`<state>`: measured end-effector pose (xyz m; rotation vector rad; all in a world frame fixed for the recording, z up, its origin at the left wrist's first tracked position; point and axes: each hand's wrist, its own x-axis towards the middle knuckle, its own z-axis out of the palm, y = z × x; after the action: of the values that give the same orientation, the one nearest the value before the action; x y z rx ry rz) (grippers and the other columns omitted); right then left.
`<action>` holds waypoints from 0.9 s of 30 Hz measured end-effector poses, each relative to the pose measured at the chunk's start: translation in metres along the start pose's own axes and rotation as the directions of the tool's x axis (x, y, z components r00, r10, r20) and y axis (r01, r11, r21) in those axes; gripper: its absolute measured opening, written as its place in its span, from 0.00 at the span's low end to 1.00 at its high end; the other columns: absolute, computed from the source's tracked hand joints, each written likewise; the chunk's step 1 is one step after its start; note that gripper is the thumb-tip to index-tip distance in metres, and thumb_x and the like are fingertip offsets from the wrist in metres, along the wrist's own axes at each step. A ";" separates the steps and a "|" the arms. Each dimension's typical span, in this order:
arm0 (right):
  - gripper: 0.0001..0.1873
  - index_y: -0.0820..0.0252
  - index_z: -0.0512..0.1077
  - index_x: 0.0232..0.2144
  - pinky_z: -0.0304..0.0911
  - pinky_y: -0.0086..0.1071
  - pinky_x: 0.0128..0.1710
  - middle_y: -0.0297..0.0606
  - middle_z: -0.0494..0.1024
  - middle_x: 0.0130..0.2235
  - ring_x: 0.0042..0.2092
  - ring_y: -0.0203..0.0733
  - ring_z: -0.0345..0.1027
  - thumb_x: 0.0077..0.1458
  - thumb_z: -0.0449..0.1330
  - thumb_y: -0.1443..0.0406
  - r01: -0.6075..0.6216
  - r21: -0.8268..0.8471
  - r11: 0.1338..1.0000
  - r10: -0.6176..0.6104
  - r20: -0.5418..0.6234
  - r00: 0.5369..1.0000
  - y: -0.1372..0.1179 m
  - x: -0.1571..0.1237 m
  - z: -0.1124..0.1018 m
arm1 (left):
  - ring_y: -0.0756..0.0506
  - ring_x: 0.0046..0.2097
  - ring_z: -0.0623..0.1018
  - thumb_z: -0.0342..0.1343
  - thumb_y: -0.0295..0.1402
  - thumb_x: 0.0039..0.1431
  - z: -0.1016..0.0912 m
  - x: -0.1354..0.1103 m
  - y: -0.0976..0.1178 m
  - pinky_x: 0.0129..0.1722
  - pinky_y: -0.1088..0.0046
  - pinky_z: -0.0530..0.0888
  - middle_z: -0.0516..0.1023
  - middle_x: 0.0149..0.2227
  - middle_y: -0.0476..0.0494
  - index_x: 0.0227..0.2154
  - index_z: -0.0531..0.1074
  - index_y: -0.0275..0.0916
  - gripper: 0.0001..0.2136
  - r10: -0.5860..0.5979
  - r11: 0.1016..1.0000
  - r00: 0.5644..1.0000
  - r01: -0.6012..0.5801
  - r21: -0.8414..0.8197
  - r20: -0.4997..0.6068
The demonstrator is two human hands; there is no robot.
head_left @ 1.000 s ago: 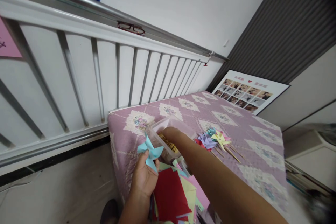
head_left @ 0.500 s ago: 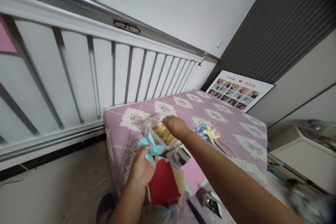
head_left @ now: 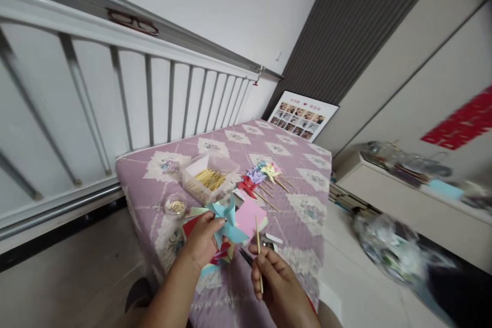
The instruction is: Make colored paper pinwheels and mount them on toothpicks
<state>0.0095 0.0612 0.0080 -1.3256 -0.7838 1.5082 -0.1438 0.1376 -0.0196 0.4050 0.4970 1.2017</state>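
Observation:
My left hand (head_left: 200, 238) pinches a light blue paper pinwheel (head_left: 226, 220) above the near end of a purple patterned cover (head_left: 307, 210). My right hand (head_left: 272, 277) is closed round a thin wooden stick (head_left: 258, 251), held upright just right of the pinwheel. Under the hands lie coloured paper squares (head_left: 249, 212), pink on top. Beyond them stands a clear plastic box of wooden sticks (head_left: 207, 180). Several finished pinwheels on sticks (head_left: 261, 177) lie to the right of the box.
A small round clear tub (head_left: 176, 205) sits left of the papers. A white railing (head_left: 154, 97) with glasses (head_left: 132, 21) on its top rail runs along the left. A photo collage board (head_left: 302, 115) leans at the far end. A low cluttered white shelf (head_left: 403, 184) stands on the right.
My right hand has left the stick box and come back toward me holding one stick. The view has swung to the right. My left hand still holds the blue pinwheel.

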 end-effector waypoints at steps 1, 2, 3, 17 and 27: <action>0.26 0.61 0.72 0.34 0.50 0.22 0.16 0.26 0.67 0.18 0.17 0.28 0.54 0.41 0.67 0.47 -0.010 -0.005 1.000 0.010 -0.016 1.000 0.005 -0.007 -0.004 | 0.53 0.21 0.72 0.67 0.33 0.41 0.001 -0.001 -0.005 0.21 0.78 0.66 0.74 0.21 0.51 0.27 0.71 0.36 0.11 -0.016 1.000 1.000 0.015 0.017 0.025; 0.26 0.61 0.73 0.34 0.48 0.22 0.15 0.25 0.66 0.18 0.17 0.27 0.52 0.42 0.65 0.46 -0.015 -0.019 1.000 0.015 -0.025 1.000 0.008 -0.012 -0.007 | 0.52 0.21 0.72 0.67 0.33 0.42 0.002 -0.003 -0.010 0.21 0.78 0.67 0.75 0.21 0.50 0.27 0.72 0.35 0.11 -0.031 0.999 0.999 0.030 0.030 0.045; 0.26 0.61 0.72 0.33 0.45 0.22 0.15 0.24 0.64 0.17 0.16 0.26 0.49 0.43 0.64 0.46 -0.014 -0.037 0.999 0.013 -0.030 0.999 0.009 -0.016 -0.010 | 0.52 0.21 0.72 0.66 0.33 0.42 0.003 -0.004 -0.013 0.21 0.77 0.67 0.75 0.21 0.49 0.28 0.72 0.35 0.11 -0.047 0.998 0.997 0.045 0.038 0.060; 0.21 0.57 0.68 0.29 0.40 0.25 0.18 0.21 0.53 0.17 0.19 0.30 0.41 0.52 0.55 0.45 0.120 -0.360 0.925 -0.139 -0.027 0.990 0.012 -0.022 -0.020 | 0.50 0.27 0.76 0.67 0.32 0.41 0.006 -0.014 -0.017 0.29 0.75 0.72 0.78 0.29 0.43 0.30 0.76 0.34 0.12 -0.108 0.994 0.974 0.110 0.000 0.201; 0.14 0.56 0.66 0.21 0.52 0.31 0.25 0.30 0.67 0.20 0.24 0.39 0.59 0.55 0.53 0.58 0.255 -0.777 0.576 -0.256 0.125 0.959 -0.007 -0.018 -0.003 | 0.51 0.24 0.74 0.67 0.29 0.39 0.007 -0.013 -0.019 0.26 0.77 0.70 0.76 0.25 0.46 0.27 0.74 0.34 0.10 -0.101 0.990 0.981 0.116 -0.079 0.167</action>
<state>0.0138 0.0466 0.0202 -1.7285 -1.7003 0.9115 -0.1287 0.1186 -0.0221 0.3919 0.3200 1.0708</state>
